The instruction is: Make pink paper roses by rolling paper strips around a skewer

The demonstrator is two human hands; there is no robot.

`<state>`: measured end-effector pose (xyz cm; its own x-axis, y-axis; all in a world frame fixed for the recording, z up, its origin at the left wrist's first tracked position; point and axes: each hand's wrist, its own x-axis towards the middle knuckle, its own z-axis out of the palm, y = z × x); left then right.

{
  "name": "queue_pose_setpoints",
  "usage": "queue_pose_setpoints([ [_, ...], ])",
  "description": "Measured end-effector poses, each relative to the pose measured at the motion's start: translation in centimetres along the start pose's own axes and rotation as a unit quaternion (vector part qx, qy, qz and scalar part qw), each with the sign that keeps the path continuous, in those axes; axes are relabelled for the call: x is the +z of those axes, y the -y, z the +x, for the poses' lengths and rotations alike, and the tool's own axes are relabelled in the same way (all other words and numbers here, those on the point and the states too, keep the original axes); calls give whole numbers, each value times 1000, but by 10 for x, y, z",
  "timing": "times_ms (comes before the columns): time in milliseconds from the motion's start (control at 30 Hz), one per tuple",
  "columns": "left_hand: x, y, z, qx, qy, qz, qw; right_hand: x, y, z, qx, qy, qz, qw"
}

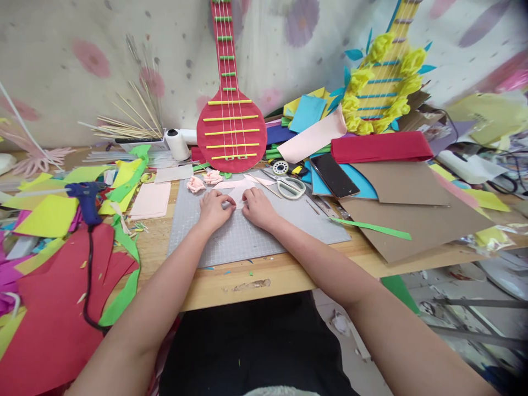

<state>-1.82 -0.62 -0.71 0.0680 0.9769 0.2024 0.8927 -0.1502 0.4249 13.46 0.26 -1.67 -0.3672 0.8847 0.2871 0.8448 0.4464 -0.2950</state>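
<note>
Both my hands meet over a grey cutting mat [256,236] in the middle of the table. My left hand [214,209] and my right hand [258,207] are curled, fingertips pinching a small pale pink paper piece [239,193] between them. Two finished pink paper roses [203,181] lie just beyond my left hand. Scissors [289,186] lie just beyond my right hand.
A red paper guitar [230,118] leans on the wall behind the mat; a yellow-flowered one [381,82] stands at right. A blue glue gun [86,201] with black cord lies left among red, green and yellow paper scraps. Brown cardboard [412,214], a black phone [334,175], tape rolls sit right.
</note>
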Motion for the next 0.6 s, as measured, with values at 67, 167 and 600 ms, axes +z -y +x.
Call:
queue_pose_setpoints([
  [67,-1,3,-1,-2,-3,-8,1000,0,0,0,-1,1,3,1000],
  [167,-3,11,-2,7,-16,-34,999,1,-1,0,-2,4,10,1000],
  [600,-2,10,23,-33,20,-202,979,-8,-18,-1,39,-55,96,993],
])
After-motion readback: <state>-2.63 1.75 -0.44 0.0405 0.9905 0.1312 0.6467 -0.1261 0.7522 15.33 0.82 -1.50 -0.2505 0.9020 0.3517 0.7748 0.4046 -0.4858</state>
